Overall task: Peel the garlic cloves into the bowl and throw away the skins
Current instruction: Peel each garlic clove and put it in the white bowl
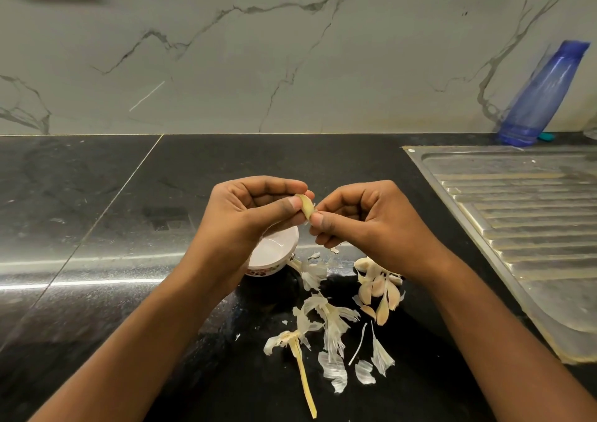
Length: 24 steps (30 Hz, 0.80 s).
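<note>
My left hand (255,208) pinches a pale garlic clove (306,205) between thumb and fingers, held above the counter. My right hand (365,218) meets it from the right, its thumb and fingertips pinching the clove's lower end. Under my left hand stands a small white bowl (274,250) with a floral rim, half hidden by the wrist. A cluster of unpeeled cloves (378,287) lies on the black counter below my right wrist. Papery skins (329,324) and a dry garlic stem (300,366) are scattered in front of the bowl.
A steel sink drainboard (523,214) fills the right side of the counter. A blue plastic bottle (546,95) leans against the marble wall at the back right. The black counter (97,227) stretches away to the left.
</note>
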### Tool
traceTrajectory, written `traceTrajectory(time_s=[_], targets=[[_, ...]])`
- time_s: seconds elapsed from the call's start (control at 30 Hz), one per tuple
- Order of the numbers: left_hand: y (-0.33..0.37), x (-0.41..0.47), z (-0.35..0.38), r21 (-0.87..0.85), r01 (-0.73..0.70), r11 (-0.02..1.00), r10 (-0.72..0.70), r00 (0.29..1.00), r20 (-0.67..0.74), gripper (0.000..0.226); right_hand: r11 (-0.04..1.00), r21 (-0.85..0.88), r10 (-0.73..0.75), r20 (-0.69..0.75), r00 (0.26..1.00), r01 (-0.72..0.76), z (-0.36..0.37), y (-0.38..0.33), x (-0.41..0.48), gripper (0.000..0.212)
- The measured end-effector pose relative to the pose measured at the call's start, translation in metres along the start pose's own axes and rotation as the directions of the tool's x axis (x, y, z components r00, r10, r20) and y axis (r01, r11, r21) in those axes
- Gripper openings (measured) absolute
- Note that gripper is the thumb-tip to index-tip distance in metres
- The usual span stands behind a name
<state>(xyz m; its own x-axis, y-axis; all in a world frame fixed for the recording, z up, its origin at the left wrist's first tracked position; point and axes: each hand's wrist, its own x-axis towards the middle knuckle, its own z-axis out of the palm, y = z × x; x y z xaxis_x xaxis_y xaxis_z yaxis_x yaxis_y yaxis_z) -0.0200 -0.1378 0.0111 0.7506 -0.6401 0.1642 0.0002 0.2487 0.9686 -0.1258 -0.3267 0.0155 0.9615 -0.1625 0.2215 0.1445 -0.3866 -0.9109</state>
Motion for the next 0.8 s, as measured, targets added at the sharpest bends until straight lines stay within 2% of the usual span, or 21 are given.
traceTrajectory(time_s=[0.07,0.3,0.43,0.53,0.67,0.8], targets=[[0.0,0.0,0.002,-0.009,0.027,1.0,-0.026,0.999,0.018,0.029,0.999,-0.03,-0.03,-0.035,0.999,0.029,0.001,0.001,0.0,0.004],[0.003,-0.001,0.003,0.037,0.015,0.999,-0.016,0.999,0.038,0.029,0.995,-0.032,-0.095,-0.034,0.995,0.094,0.002,-0.002,0.0,0.005],[0.001,-0.001,0.004,0.185,-0.073,0.98,0.071,0.997,0.021,0.02,0.994,-0.022,-0.105,-0.052,0.993,0.104,-0.001,-0.001,-0.001,0.006],[0.002,-0.002,0.006,0.248,-0.098,0.964,0.091,0.995,0.041,0.026,0.993,-0.039,-0.111,-0.06,0.992,0.109,-0.001,-0.001,0.0,0.005],[0.001,-0.005,0.011,0.265,-0.12,0.957,0.097,0.99,0.098,0.038,0.993,-0.002,-0.118,-0.066,0.991,0.118,-0.002,-0.004,0.001,0.016],[0.002,-0.005,0.011,0.173,-0.088,0.981,0.069,0.991,0.111,0.03,0.993,0.002,-0.122,-0.05,0.991,0.122,-0.002,-0.002,0.001,0.005]])
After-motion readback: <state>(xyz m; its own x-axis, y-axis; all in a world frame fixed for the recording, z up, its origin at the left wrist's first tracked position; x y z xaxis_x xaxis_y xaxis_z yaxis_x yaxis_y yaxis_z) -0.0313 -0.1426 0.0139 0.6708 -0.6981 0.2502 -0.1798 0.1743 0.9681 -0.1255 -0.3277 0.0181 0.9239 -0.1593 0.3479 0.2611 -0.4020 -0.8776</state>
